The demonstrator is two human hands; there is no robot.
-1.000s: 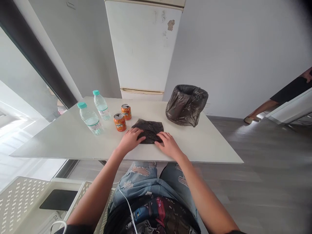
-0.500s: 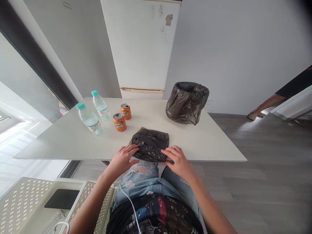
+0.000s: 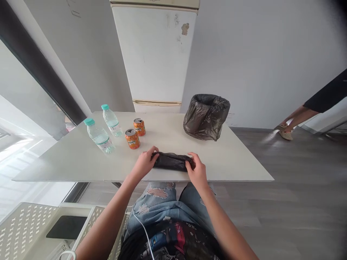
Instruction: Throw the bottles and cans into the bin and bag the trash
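A black plastic bag (image 3: 172, 161), folded into a long narrow roll, lies near the front edge of the white table (image 3: 217, 162). My left hand (image 3: 145, 161) grips its left end between thumb and fingers. At the right end, my right hand (image 3: 196, 169) pinches the plastic in the same way. Just beyond my left hand stand two orange drink cans, the nearer can (image 3: 132, 139) and the farther can (image 3: 139, 127); both look opened on top.
Two water bottles with turquoise caps, a near bottle (image 3: 101, 137) and a far bottle (image 3: 111, 121), stand at the left. A bin lined with a black bag (image 3: 206, 117) is at the back right. A plastic basket (image 3: 29, 225) is lower left. Another person's legs (image 3: 300, 117) show at far right.
The black bag has gone from a wide, loose fold to a narrow roll, slightly farther onto the table. Both my hands have moved to its ends. The other person's feet have shifted.
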